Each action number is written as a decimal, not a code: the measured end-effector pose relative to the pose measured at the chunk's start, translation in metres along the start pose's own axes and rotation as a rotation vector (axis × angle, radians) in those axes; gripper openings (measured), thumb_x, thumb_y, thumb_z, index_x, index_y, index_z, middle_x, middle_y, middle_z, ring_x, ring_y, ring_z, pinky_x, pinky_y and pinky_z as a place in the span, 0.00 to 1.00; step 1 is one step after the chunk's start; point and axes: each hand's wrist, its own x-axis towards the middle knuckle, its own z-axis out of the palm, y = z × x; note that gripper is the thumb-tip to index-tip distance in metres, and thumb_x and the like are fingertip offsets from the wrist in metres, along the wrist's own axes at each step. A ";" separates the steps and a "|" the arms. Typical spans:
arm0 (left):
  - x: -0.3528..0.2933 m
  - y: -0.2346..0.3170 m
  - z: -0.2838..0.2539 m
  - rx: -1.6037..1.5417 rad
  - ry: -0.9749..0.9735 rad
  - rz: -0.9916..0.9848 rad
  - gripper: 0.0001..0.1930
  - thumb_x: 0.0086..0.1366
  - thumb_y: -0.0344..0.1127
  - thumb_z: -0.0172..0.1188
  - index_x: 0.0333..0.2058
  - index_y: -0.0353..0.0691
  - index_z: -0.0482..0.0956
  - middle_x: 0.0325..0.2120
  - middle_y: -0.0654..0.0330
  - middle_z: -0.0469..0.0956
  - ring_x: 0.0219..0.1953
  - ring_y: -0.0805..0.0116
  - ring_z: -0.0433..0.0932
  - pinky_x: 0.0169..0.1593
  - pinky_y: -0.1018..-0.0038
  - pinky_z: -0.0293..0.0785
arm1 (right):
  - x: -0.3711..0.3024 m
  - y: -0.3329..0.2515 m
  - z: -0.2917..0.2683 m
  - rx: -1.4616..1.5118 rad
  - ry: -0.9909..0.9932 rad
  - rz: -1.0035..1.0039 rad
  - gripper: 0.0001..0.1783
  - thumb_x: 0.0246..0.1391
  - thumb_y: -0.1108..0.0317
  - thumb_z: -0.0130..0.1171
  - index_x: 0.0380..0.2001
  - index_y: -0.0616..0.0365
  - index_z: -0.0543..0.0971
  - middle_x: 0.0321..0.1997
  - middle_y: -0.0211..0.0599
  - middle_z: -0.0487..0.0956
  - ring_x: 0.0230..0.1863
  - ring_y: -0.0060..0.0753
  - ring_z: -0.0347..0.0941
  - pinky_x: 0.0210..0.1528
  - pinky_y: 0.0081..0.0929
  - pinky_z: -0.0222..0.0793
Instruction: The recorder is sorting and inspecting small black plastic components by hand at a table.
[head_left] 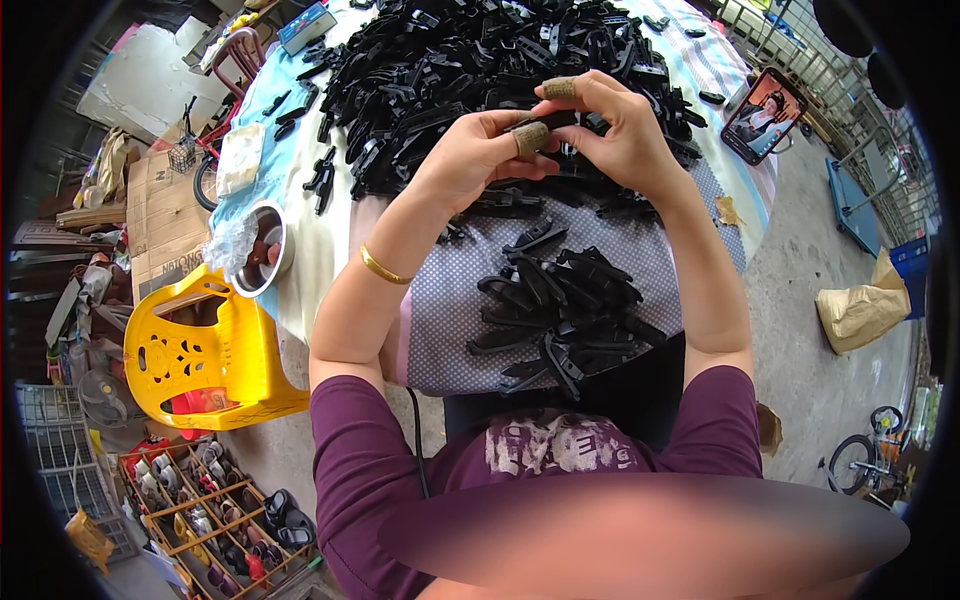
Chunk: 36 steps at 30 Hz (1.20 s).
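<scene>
A: How many hands are there, and what do they hold?

B: Two, the left hand (505, 150) and the right hand (625, 145), raised over the near edge of the big heap (430, 95). Between them, in bent fingertips, is one slim black piece (560, 119); the fingers hide much of it, so I can't tell its full shape

A: Anything worn on them?

B: Two tan finger wraps (532, 139), one on each hand, and one gold bangle (384, 266) on the left forearm

A: Can you count the other black pieces?

B: Not exactly. The big heap covers the far part of the counter (325, 250) and is far too tangled. The small pile (560, 300) lies nearer the body, on one grey dotted cloth (440, 345); roughly a dozen or more, overlapping. A few sit loose to either side of the heap

A: And round about?

B: One lit phone (765, 118) at the counter's right edge, one blue box (306, 27) at the far left, one metal bowl (287, 250) at the left edge, one yellow chair (240, 350) just beside that, and one brown paper sack (862, 312) on the floor (800, 290) to the right
</scene>
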 end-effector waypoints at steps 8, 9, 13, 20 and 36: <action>-0.004 0.002 0.002 0.095 -0.025 0.152 0.16 0.61 0.28 0.56 0.47 0.27 0.71 0.32 0.54 0.78 0.31 0.68 0.80 0.38 0.76 0.80 | 0.001 0.009 -0.008 0.021 -0.114 -0.077 0.21 0.39 0.79 0.63 0.42 0.59 0.77 0.43 0.35 0.77 0.46 0.32 0.74 0.49 0.27 0.70; -0.004 0.003 0.002 0.095 -0.025 0.153 0.16 0.61 0.28 0.56 0.47 0.27 0.71 0.32 0.54 0.78 0.31 0.68 0.80 0.38 0.76 0.80 | 0.001 0.013 -0.009 0.021 -0.114 -0.078 0.21 0.39 0.79 0.63 0.42 0.59 0.77 0.43 0.35 0.77 0.46 0.32 0.74 0.49 0.27 0.70; -0.004 0.003 0.003 0.172 -0.008 0.206 0.17 0.60 0.27 0.57 0.48 0.28 0.71 0.32 0.55 0.79 0.30 0.71 0.80 0.37 0.77 0.79 | 0.004 0.007 -0.010 0.031 -0.104 -0.129 0.21 0.39 0.73 0.67 0.41 0.59 0.78 0.45 0.34 0.77 0.48 0.31 0.72 0.48 0.25 0.69; -0.004 -0.003 0.008 0.551 0.099 0.404 0.16 0.57 0.24 0.59 0.46 0.32 0.75 0.28 0.61 0.80 0.27 0.79 0.78 0.34 0.83 0.77 | 0.000 0.004 -0.015 0.240 -0.218 0.196 0.22 0.42 0.69 0.67 0.43 0.63 0.77 0.37 0.33 0.80 0.38 0.21 0.74 0.42 0.19 0.69; -0.018 -0.038 0.064 0.910 -0.597 0.717 0.19 0.51 0.40 0.66 0.42 0.40 0.78 0.31 0.55 0.77 0.32 0.59 0.76 0.39 0.71 0.73 | -0.038 0.142 -0.087 -0.727 0.133 0.782 0.30 0.44 0.46 0.61 0.47 0.53 0.75 0.38 0.43 0.80 0.41 0.42 0.77 0.45 0.32 0.70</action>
